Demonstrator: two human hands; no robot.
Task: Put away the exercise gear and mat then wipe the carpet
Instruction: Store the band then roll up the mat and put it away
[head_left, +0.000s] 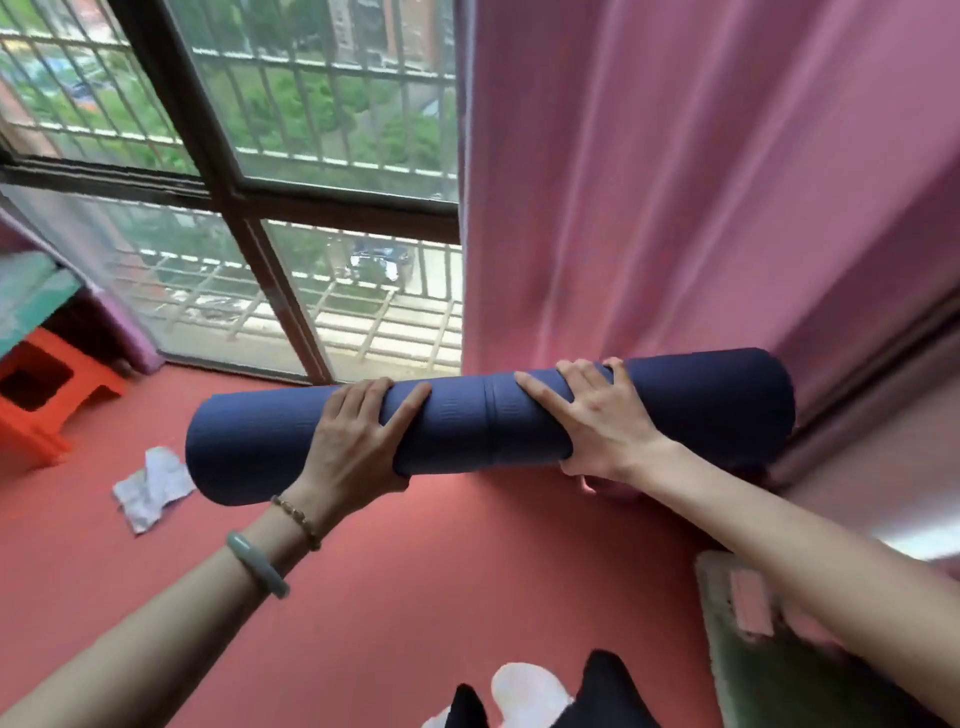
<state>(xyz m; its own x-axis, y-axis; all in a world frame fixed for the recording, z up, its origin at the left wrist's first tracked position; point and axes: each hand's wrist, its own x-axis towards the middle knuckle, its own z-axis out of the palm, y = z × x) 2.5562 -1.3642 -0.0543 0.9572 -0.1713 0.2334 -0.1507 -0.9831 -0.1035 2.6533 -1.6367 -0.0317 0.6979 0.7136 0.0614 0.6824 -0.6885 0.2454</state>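
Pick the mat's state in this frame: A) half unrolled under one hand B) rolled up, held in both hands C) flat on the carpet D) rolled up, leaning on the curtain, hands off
B: the blue mat is a full roll held off the red carpet, with the left hand wrapped round its left half and the right hand in a grip on its right half.

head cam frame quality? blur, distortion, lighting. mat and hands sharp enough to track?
Head view: the centre is fairly sharp, and the rolled mat, left hand and right hand read cleanly. The edges smear, blurring the orange stool and the green item. The wide-angle lens slants and bends the window frame. Daylight is soft, with no hard shadows on the carpet.
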